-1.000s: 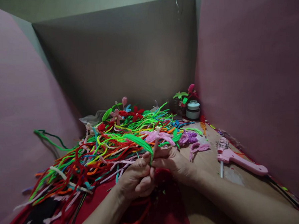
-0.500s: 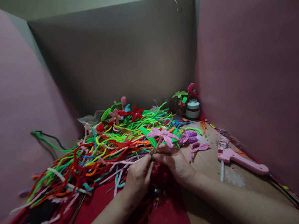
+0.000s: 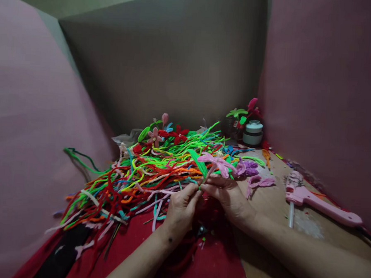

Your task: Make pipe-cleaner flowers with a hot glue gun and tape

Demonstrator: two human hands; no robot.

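Note:
A pink pipe-cleaner flower [image 3: 218, 162] with green leaves stands above my two hands, its stem running down between the fingertips. My left hand [image 3: 182, 207] pinches the lower stem with thumb and forefinger. Close beside it, my right hand [image 3: 229, 197] is closed around the stem just under the petals. A green leaf [image 3: 198, 162] sticks up left of the bloom. The stem's bottom end is mostly hidden by the fingers. Right behind the flower lie purple pipe-cleaner petals [image 3: 248, 167] and a loose pink petal piece [image 3: 260, 181].
A big heap of coloured pipe cleaners [image 3: 134, 173] spreads to the left, finished flowers [image 3: 155, 136] at its back. On cardboard [image 3: 260, 259] at right lies a pink glue gun [image 3: 322, 204]. A lidded jar [image 3: 253, 133] stands in the back corner. Pink and grey panels enclose the table.
The whole view has shifted, so things appear farther right. Both hands keep their hold on the flower stem, with the fingers only slightly moved.

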